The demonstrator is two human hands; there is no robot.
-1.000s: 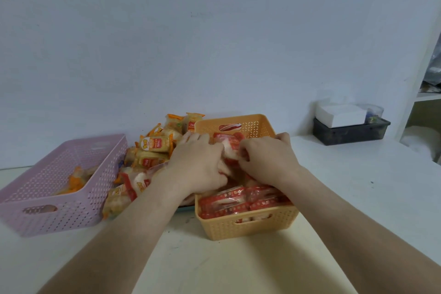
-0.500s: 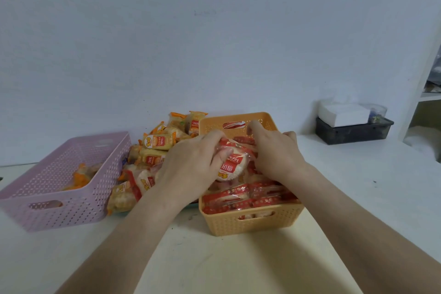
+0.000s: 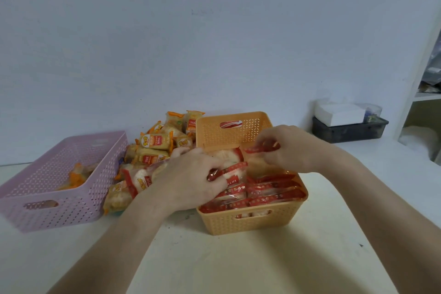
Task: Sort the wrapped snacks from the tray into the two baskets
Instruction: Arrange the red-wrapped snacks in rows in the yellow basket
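Note:
An orange basket stands in the middle of the table, packed with red-wrapped snacks. My left hand reaches over its left rim and grips a red-wrapped snack inside it. My right hand hovers over the basket's back half and pinches another red-wrapped snack by its edge. A heap of yellow and orange wrapped snacks lies between the two baskets; the tray under it is mostly hidden. The pink basket on the left holds a few orange-wrapped snacks.
A dark bin with a white box in it stands at the back right against the wall. A white shelf unit rises at the far right. Bare white table surface lies in front of the baskets.
Both hands were bunched together on one snack over the orange basket. They have drawn apart: the right hand moved back and right with a packet, the left stays lower over the basket's left side.

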